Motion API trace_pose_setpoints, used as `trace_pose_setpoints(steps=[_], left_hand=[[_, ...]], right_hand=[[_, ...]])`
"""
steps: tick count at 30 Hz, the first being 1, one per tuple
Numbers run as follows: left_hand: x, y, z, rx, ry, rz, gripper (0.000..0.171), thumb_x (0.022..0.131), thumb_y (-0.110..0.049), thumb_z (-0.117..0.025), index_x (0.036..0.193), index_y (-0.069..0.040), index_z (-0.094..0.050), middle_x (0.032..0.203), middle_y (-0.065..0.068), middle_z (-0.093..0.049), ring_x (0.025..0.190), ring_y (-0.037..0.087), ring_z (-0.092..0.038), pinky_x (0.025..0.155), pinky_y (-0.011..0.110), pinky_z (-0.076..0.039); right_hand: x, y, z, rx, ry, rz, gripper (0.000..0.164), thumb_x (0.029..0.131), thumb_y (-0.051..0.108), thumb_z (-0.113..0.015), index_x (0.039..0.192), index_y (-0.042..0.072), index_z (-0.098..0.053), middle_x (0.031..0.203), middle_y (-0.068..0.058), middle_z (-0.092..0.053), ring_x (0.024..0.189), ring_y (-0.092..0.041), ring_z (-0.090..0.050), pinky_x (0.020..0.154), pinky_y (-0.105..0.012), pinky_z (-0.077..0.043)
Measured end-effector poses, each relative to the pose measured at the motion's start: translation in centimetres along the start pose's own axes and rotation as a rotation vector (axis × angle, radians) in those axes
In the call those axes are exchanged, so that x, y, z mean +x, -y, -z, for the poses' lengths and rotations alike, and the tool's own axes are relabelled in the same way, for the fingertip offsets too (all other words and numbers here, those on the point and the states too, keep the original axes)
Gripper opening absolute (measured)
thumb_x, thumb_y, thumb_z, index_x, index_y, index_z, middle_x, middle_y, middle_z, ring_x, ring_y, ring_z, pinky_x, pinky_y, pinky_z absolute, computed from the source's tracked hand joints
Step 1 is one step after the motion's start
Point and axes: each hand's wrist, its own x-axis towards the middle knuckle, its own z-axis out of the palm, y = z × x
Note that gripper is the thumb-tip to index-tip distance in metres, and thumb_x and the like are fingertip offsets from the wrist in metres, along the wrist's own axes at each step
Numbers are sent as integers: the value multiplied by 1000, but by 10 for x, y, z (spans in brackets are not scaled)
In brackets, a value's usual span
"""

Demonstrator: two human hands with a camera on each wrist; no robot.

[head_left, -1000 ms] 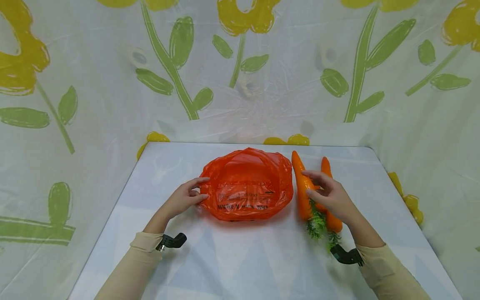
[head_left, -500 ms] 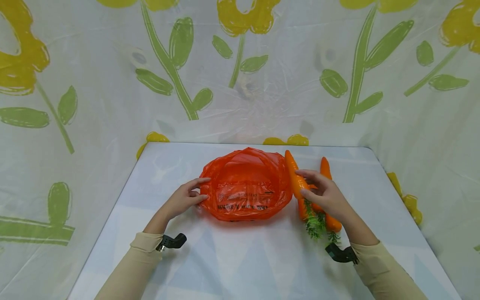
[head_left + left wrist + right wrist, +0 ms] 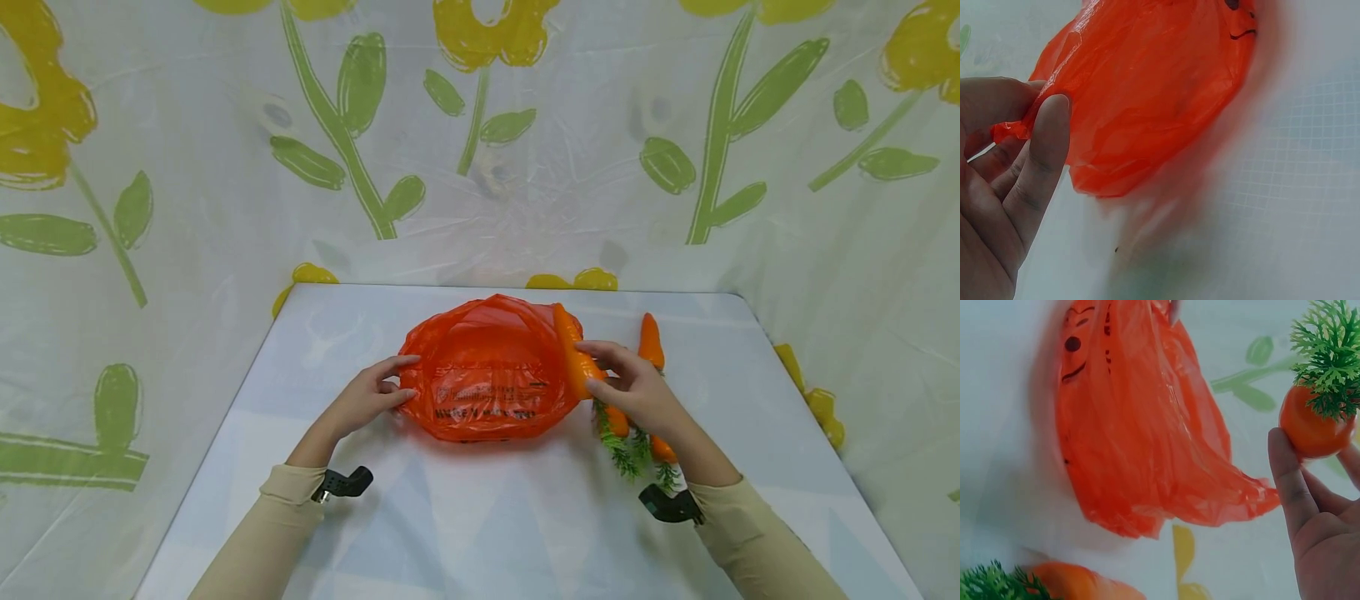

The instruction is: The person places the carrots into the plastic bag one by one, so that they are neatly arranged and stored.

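A thin red-orange plastic bag (image 3: 487,396) with dark print stands on the table, its mouth spread wide. My left hand (image 3: 365,402) pinches the bag's left rim between thumb and fingers; in the left wrist view the thumb (image 3: 1050,134) presses the gathered film. My right hand (image 3: 643,390) grips an orange carrot (image 3: 572,354) with a feathery green top, which overlaps the bag's right rim in the head view. From the right wrist, its round leafy end (image 3: 1316,428) shows between thumb and fingers, beside the bag's side (image 3: 1129,437).
More carrots (image 3: 651,340) with green tops lie on the pale patterned table (image 3: 465,525), right of the bag and partly under my right hand. A white curtain (image 3: 570,167) with yellow flowers hangs behind the table and along both sides.
My right hand has moved left, carrying the carrot from beside the bag to over its right rim. My left hand keeps its place on the bag.
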Motion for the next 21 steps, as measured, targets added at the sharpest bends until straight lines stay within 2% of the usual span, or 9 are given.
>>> trace_pose_setpoints(steps=[7, 13, 21], left_hand=[[0, 0, -1, 5, -4, -2, 57, 98, -14, -69, 150, -11, -48, 112, 16, -62, 79, 33, -66, 75, 42, -61], [-1, 1, -2, 3, -8, -9, 56, 98, -13, -69, 150, -11, -48, 111, 15, -62, 77, 28, -66, 74, 43, -61], [0, 0, -2, -1, -2, -10, 57, 98, -13, -69, 150, -11, -47, 108, 15, -64, 78, 29, -66, 75, 44, -61]], right_hand=[[4, -1, -7, 5, 19, -14, 47, 99, 11, -67, 144, 8, -54, 141, -13, -54, 118, -24, -56, 92, -25, -55], [9, -4, -13, -6, 36, -9, 48, 99, 13, -67, 145, 11, -54, 139, -11, -56, 117, -23, -57, 92, -25, -55], [14, -10, -23, 9, 49, 13, 47, 98, 11, -67, 144, 8, -55, 138, -14, -57, 115, -27, -58, 91, -25, -55]])
